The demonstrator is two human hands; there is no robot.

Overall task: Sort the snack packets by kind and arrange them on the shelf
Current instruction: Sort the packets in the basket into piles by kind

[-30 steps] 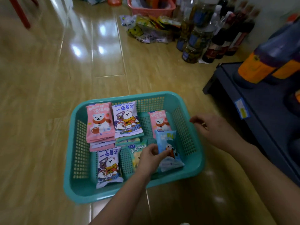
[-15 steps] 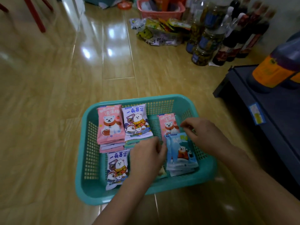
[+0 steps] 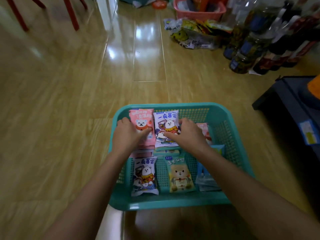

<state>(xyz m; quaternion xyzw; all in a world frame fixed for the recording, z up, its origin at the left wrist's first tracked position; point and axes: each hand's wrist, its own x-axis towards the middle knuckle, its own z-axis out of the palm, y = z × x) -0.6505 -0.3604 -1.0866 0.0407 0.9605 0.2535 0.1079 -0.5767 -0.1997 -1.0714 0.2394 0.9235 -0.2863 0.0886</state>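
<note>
— Now, pink packet (image 3: 141, 125): position?
— Far-left corner of the teal basket (image 3: 230, 122), lying flat on top of a small stack. Long axis runs near-to-far and the printed top points at the far rim. The lavender packet (image 3: 166, 130) lies just beside it on the right, with the same axis and heading.

— Grips?
— Left grip (image 3: 128, 135) is on the pink one, thumb laid across the face and fingers curled over its left long edge. Right grip (image 3: 188, 134) mirrors it on the lavender one, thumb on the face and fingers over the right edge. Each pinches across the short axis. I cannot tell whether one packet or several is caught.

— Relation the move turns on?
— Each packet sits directly under its own grip, so a lift needs no further reach. The shelf (image 3: 294, 108) stands well apart to the right of the basket, so the right grip is nearer. Judgement: lavender travels more easily, while pink must cross over the basket.

— Surroundings?
— Near row holds a second lavender packet (image 3: 144, 175), a green packet (image 3: 180, 175) and a blue packet (image 3: 206, 179), all on the same axis. A second pink packet (image 3: 204, 130) shows partly beyond the right wrist. The basket rests on the floor (image 3: 69, 118).
</note>
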